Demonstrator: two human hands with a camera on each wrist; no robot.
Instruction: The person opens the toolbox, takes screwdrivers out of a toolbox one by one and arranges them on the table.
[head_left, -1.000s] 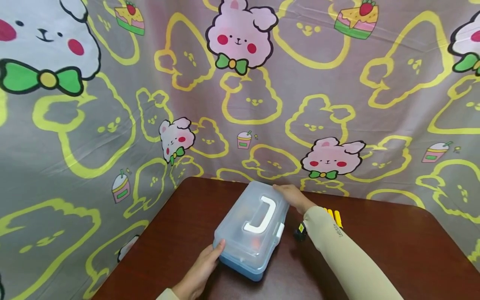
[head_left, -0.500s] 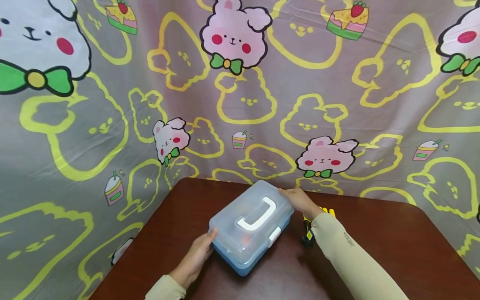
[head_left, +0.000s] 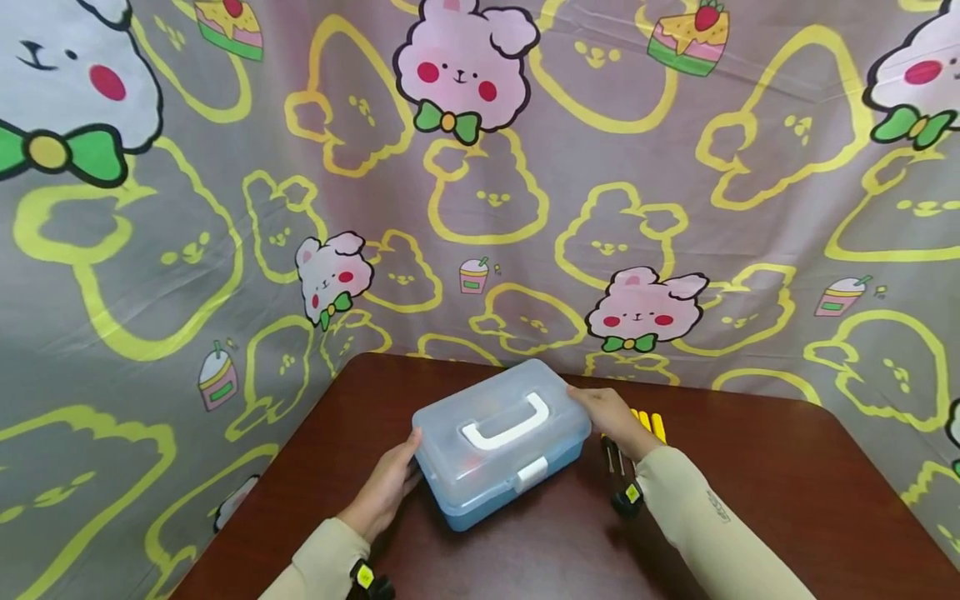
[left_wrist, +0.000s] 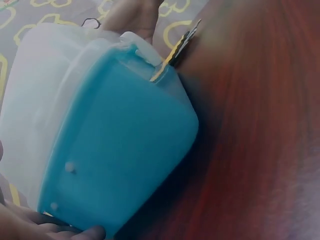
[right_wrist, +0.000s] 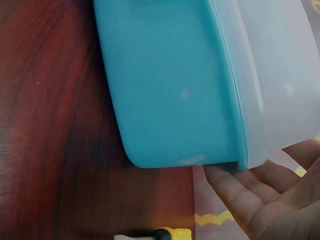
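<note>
A blue plastic toolbox point(head_left: 510, 450) with a frosted, see-through lid point(head_left: 457, 417) sits on the table, its lid down. It carries a white handle point(head_left: 510, 433) and a white front latch point(head_left: 532, 473). My left hand point(head_left: 381, 493) holds its left end, thumb up by the lid's edge and fingers lower down behind. At the right rear corner my right hand point(head_left: 611, 417) grips the box; the right wrist view shows those fingers point(right_wrist: 240, 192) against its back edge under the rim. Faint reddish shapes show through the lid, too blurred to name.
Several yellow-handled tools with thin metal shafts, apparently screwdrivers point(head_left: 657, 427), lie right of the box, partly hidden by my right arm. The dark red-brown table point(head_left: 757, 475) ends at a cartoon-printed curtain point(head_left: 525, 208) behind and to the left.
Both hands have turned the toolbox clockwise, so its latch side now faces more toward me. The left hand has moved left and slightly up with it. The head view has shifted slightly right.
</note>
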